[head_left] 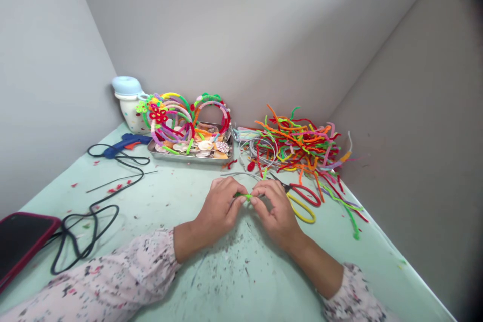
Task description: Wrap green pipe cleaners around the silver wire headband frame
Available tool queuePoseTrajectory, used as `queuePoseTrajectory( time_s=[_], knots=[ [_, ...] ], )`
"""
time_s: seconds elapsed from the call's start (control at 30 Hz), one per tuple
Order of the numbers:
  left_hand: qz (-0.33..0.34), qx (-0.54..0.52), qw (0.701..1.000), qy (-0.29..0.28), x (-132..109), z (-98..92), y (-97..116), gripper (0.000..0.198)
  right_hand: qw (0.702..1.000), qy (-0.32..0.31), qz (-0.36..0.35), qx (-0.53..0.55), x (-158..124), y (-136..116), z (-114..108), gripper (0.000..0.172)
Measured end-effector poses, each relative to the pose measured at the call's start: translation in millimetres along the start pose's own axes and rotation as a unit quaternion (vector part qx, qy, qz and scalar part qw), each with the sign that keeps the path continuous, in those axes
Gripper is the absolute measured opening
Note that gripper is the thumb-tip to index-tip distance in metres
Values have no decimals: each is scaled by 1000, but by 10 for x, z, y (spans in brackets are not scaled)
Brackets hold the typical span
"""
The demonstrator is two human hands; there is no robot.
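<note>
Between my two hands, near the middle of the table, is a short bright green pipe cleaner (248, 197). My left hand (222, 205) pinches one end of it between thumb and fingers. From the other side, my right hand (274, 210) pinches it too, the fingertips of both hands nearly meeting. Most of the green piece is covered by my fingers. Just beyond my right hand lie scissors (304, 201) with one red and one yellow handle loop, their blades partly behind the hand.
A metal tray (188, 159) holds shells and colourful fuzzy headbands (173, 115). Right of it lies a pile of pipe cleaners (298, 141) with coiled wire (260, 153). At left are a blue glue gun (126, 145), its black cord (96, 206), a lidded cup (130, 105) and a red-cased phone (26, 241).
</note>
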State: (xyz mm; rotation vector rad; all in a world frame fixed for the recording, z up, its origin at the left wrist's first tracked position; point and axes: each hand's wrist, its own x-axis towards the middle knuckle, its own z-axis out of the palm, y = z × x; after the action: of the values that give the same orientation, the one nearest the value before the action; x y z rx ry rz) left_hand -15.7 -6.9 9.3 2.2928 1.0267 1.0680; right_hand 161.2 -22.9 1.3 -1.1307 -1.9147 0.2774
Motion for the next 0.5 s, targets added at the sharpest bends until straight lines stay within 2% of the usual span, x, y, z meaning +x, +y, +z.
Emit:
queuePoseTrajectory(
  time_s=[0.1, 0.5],
  knots=[
    [-2, -3, 1000, 0, 4, -5, 6, 13, 1000, 6, 6, 0, -1, 6, -3, 9],
    [7, -10, 1000, -17, -4, 5, -5, 14, 999, -38, 8, 23, 2, 3, -10, 16]
  ],
)
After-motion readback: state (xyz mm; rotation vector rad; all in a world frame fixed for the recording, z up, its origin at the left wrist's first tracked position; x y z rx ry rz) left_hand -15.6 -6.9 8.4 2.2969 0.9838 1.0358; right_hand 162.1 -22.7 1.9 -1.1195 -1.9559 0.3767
